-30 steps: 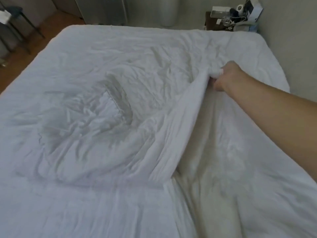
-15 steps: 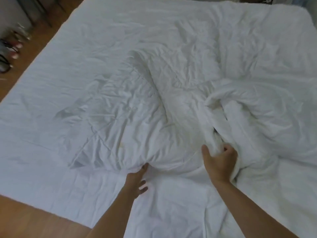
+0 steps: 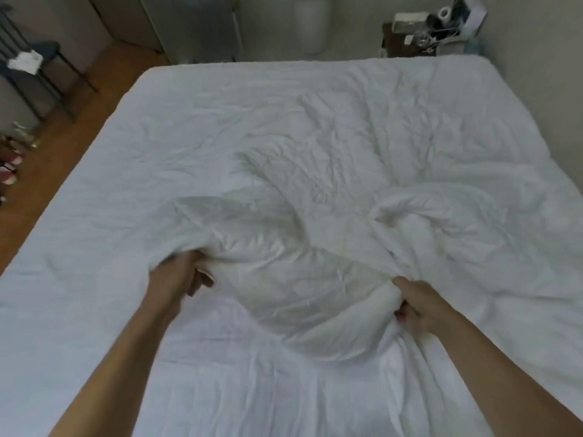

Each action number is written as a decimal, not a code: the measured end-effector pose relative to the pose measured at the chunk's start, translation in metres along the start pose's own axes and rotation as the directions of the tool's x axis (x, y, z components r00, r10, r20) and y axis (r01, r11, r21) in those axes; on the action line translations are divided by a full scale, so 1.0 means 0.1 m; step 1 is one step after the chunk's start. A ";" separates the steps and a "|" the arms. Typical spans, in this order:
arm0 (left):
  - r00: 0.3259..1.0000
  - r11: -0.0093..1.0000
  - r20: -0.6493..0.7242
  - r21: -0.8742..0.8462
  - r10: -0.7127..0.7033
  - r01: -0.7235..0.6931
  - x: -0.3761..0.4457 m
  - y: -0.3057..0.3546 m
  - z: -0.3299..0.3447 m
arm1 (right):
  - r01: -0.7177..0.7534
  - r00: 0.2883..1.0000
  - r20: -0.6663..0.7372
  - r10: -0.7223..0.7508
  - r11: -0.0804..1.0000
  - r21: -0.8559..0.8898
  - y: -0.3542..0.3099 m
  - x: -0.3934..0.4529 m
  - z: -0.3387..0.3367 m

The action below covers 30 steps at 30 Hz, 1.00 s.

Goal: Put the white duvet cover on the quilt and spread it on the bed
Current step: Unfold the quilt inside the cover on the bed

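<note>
White cotton everywhere: duvet cover (image 3: 315,127) spread wide over the bed (image 3: 138,89), with the quilt (image 3: 284,279) as a bunched lump inside it, low in the middle, just beyond both hands. Left hand (image 3: 176,275) at the left end of the lump, fingers curled round a fold of cloth, somewhat blurred, so hard to say whether only cover or also quilt in the grip. Right hand (image 3: 419,304) at the right end, thumb on top and fingers curled below, pinching a thick roll of fabric. Long axis of the lump from left to right, between the two hands, both about equally near to it; most of the flat, unfilled cover away from the fingers, toward the far edge. Probably next: pushing or shaking the quilt away from the body and out to the far corners, still a large part of the task. A second ridge of crumpled fabric (image 3: 441,212) to the right, possibly in the way of smooth spreading. Around the bed: wooden floor (image 3: 63,146) with a dark chair (image 3: 31,67) on the left, a cluttered nightstand (image 3: 419,36) at the far right corner, wall just beside the right edge.
</note>
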<state>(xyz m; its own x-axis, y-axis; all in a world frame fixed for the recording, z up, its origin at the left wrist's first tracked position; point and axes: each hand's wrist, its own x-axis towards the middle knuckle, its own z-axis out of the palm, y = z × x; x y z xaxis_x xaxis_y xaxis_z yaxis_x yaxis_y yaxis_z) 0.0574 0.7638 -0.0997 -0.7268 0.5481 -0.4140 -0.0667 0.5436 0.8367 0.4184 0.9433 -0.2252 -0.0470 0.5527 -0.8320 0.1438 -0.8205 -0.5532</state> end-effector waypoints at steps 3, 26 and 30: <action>0.988 0.939 -0.139 -0.326 0.068 -0.110 0.85 1.12 -0.33 | 0.153 0.920 0.263 -0.292 0.882 0.445 -0.76 -0.48 0.46; 0.877 0.773 0.207 -0.414 -0.434 0.481 1.29 -1.63 0.41 | 0.492 0.720 0.079 -0.690 0.426 -0.759 -0.62 1.26 2.80; 0.847 0.359 0.389 -0.780 -0.363 0.513 1.91 -1.18 0.24 | 0.665 0.684 0.201 -0.701 0.486 -0.567 -0.82 1.15 3.18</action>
<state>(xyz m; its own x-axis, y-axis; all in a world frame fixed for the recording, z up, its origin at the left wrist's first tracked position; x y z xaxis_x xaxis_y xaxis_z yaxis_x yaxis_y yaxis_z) -0.0571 0.8201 -0.2859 -0.3248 0.5143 -0.7937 -0.9296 -0.0191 0.3680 0.0871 1.0277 -0.2886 -0.3321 0.9240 -0.1896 0.5987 0.0511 -0.7993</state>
